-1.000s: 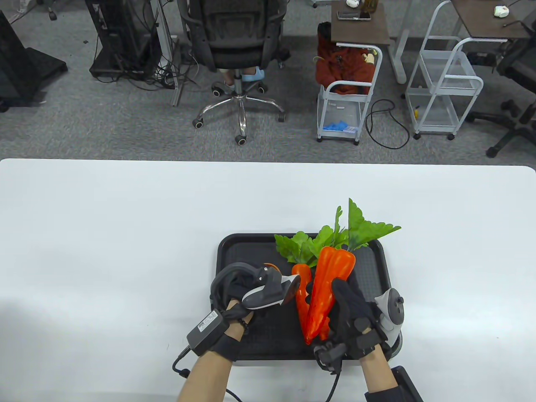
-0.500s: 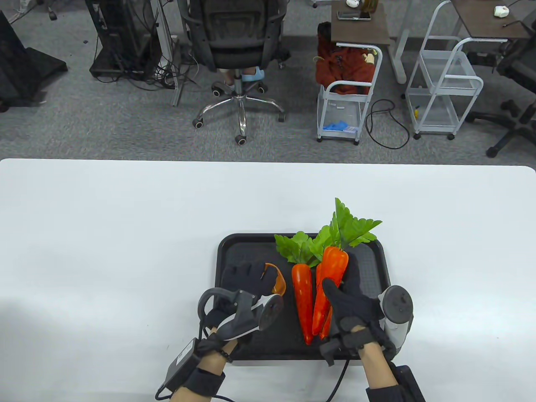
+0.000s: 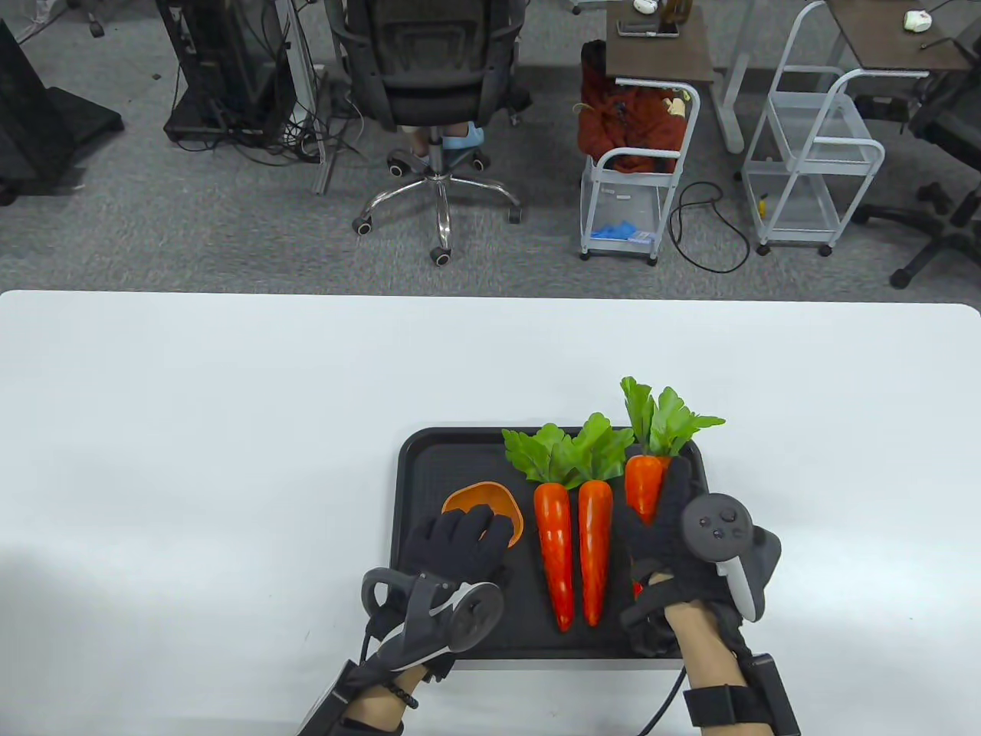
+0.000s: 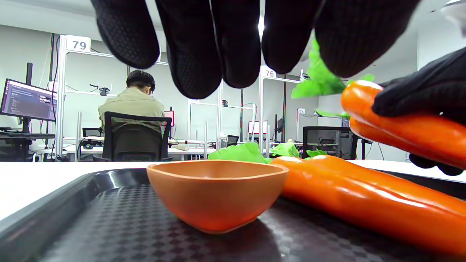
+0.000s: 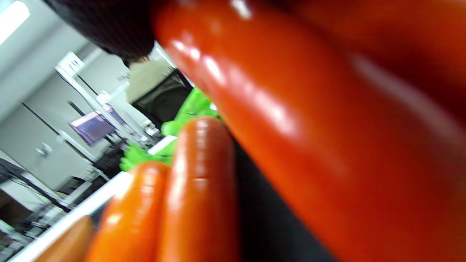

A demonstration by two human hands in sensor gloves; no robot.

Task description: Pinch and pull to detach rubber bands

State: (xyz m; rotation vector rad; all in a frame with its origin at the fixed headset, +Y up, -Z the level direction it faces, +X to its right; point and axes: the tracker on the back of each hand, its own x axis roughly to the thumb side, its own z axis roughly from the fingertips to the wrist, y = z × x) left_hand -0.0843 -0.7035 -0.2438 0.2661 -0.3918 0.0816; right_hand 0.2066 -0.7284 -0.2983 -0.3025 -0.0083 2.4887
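Two gloved hands over a black tray (image 3: 414, 468) near the front edge of the white counter (image 3: 191, 429). Left hand (image 3: 452, 540) above the tray's left part, fingers (image 4: 198, 47) spread loosely, holding nothing, fingertips hanging just over an orange bowl (image 3: 484, 502) that sits upright on the tray floor. Right hand (image 3: 667, 529) wrapped around a carrot (image 3: 644, 483), lifted clear of the tray at its right side, green leaves (image 3: 667, 414) pointing to the far edge. Between the hands, two more carrots (image 3: 573, 552) flat on the tray, side by side and touching, tips toward the near edge, leafy tops (image 3: 567, 452) to the far side. Rubber bands impossible to make out in any view; right wrist view too blurred for detail. Beyond the counter: grey carpet, an office chair (image 3: 433, 92), a white cart (image 3: 636, 199).
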